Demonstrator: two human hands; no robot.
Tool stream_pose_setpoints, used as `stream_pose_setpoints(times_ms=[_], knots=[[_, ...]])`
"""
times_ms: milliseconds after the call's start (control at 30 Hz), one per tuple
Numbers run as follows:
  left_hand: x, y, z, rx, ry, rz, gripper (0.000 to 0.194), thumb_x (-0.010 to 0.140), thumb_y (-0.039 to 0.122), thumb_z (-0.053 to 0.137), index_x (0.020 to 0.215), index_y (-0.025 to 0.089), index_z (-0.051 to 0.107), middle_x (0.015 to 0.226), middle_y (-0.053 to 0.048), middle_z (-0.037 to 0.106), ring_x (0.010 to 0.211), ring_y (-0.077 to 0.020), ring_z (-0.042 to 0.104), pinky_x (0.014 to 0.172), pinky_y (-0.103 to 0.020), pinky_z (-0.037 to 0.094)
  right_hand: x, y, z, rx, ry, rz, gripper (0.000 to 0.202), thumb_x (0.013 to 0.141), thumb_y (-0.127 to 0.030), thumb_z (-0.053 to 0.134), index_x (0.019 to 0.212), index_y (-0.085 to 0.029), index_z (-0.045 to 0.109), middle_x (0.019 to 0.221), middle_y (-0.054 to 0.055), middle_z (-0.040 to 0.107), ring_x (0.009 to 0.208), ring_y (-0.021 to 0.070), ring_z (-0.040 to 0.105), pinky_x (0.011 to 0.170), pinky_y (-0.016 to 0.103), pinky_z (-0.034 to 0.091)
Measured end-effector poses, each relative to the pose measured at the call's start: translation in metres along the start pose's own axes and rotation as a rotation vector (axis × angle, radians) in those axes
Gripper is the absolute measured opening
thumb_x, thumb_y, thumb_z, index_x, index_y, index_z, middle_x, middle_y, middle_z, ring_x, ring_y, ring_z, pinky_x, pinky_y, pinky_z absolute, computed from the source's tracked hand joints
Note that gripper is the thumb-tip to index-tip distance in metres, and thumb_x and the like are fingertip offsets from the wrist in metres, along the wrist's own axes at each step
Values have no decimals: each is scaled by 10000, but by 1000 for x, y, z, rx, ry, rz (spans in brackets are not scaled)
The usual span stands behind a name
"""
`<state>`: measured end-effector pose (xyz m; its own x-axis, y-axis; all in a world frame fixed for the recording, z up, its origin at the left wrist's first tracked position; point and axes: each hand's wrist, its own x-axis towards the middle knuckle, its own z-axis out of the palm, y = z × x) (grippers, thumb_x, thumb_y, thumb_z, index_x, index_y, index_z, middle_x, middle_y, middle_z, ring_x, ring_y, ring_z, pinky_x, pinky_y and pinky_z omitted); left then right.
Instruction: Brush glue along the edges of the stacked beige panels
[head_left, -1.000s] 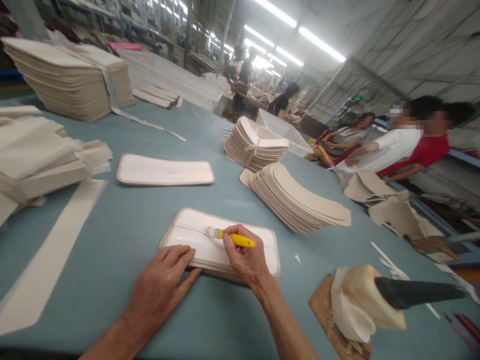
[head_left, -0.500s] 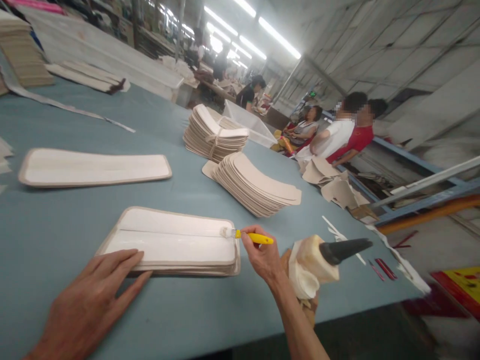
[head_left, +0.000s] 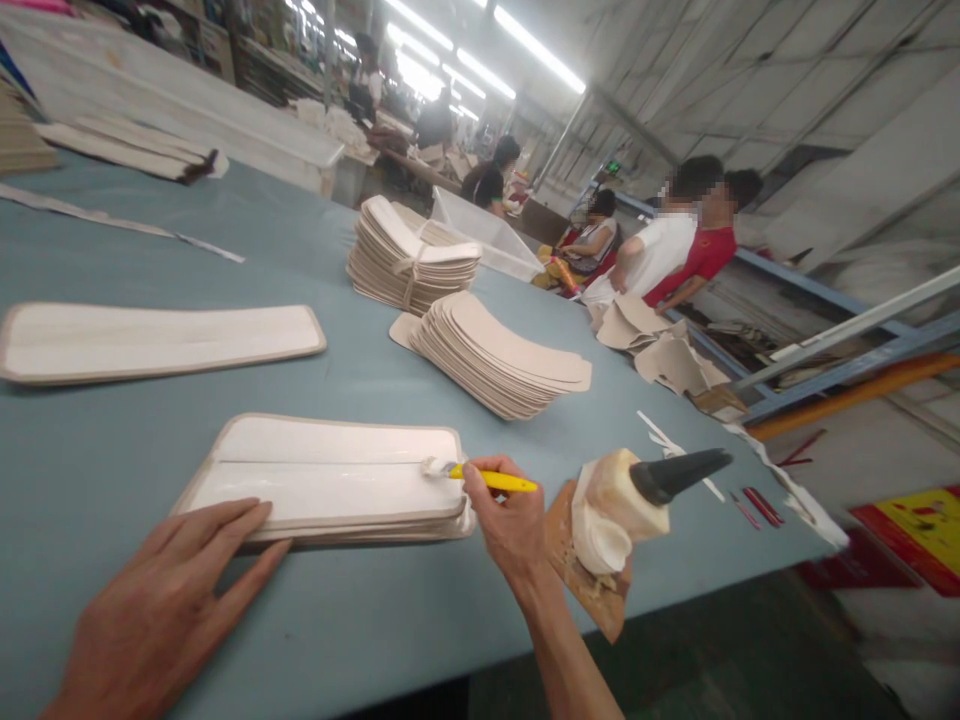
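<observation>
A stack of long white panels with beige borders [head_left: 322,490] lies in front of me, a dark line running along the top one. My right hand [head_left: 510,520] grips a yellow-handled brush [head_left: 495,481], its pale bristles touching the top panel near the right end. Fingers spread, my left hand [head_left: 172,590] rests on the stack's lower left edge. To the right of my right hand stands a glue bottle [head_left: 611,510] with a long dark nozzle, on a stained brown piece [head_left: 570,550].
Another white panel [head_left: 165,342] lies at the left. Behind are a fanned beige stack [head_left: 502,355] and a tied bundle [head_left: 409,260]. Clear plastic bins [head_left: 487,240] stand at the far edge. Red pens [head_left: 761,508] and beige scraps [head_left: 660,345] lie right. Several people sit or stand beyond.
The brush in my right hand has moved left and slightly down on the top panel. My left hand keeps its place on the stack. The whole view has shifted a little.
</observation>
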<state>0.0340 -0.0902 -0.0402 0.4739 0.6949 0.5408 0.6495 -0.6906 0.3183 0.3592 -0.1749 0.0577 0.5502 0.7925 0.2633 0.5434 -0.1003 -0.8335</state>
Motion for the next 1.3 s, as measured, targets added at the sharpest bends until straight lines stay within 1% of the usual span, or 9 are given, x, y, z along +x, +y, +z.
stream_pose_setpoints(times_ms=[133,267,400,500,633,733,1000,1100,1300], knots=[[3,7,-3,77,-6,12,387,1032,491,451,1292,242,595,1235,-79,705,1156,-307,648,1077,-533,532,-1,1,1,-7,159,37,367,892,-545,646,852,-188,724,696,27,712,587,160,630,571,258,495],[6,9,-6,110,0,-5,412,1029,524,440,1281,240,602,1233,-65,711,1156,-288,652,1094,-483,520,-9,-3,23,-1,82,-4,341,878,-509,653,783,-189,719,633,6,669,520,131,556,516,243,443],[9,12,-10,126,2,28,442,1039,522,414,1238,201,642,1199,-84,721,1124,-291,652,1049,-465,524,-13,-13,42,146,59,76,382,883,-547,659,810,-176,711,632,12,677,521,134,565,507,241,449],[12,14,-12,143,33,59,504,1044,532,381,1214,158,673,1177,-117,717,1088,-303,641,1012,-457,509,-16,-15,32,187,177,101,404,881,-568,672,827,-169,700,641,17,686,540,144,594,536,251,490],[11,14,-10,139,37,73,514,1055,506,375,1222,123,674,1179,-134,705,1099,-311,618,1026,-456,467,-31,-6,4,20,338,55,381,879,-549,713,840,-171,711,668,20,699,577,157,632,561,257,512],[8,11,-8,123,30,82,516,1060,501,362,1226,124,673,1182,-134,704,1115,-312,610,1044,-458,455,-43,1,-2,-70,389,12,380,899,-543,705,820,-171,715,645,17,695,553,154,630,545,253,506],[9,13,-7,88,67,41,516,1049,547,364,1228,166,662,1181,-117,706,1101,-315,637,1027,-465,477,-48,-1,42,-193,309,-261,314,974,-393,647,749,-183,705,605,-26,668,489,92,589,520,178,466],[11,16,-9,97,85,40,498,1040,543,389,1211,173,674,1159,-109,719,1071,-319,657,981,-463,505,-50,-6,56,-157,295,-245,307,969,-393,662,745,-187,698,599,-38,658,489,85,586,515,165,457],[14,19,-13,127,100,65,451,1047,475,419,1199,140,678,1116,-117,724,1027,-304,665,929,-441,515,-56,-31,92,42,244,-113,323,953,-411,670,722,-187,695,572,-37,645,484,94,594,498,157,466]])
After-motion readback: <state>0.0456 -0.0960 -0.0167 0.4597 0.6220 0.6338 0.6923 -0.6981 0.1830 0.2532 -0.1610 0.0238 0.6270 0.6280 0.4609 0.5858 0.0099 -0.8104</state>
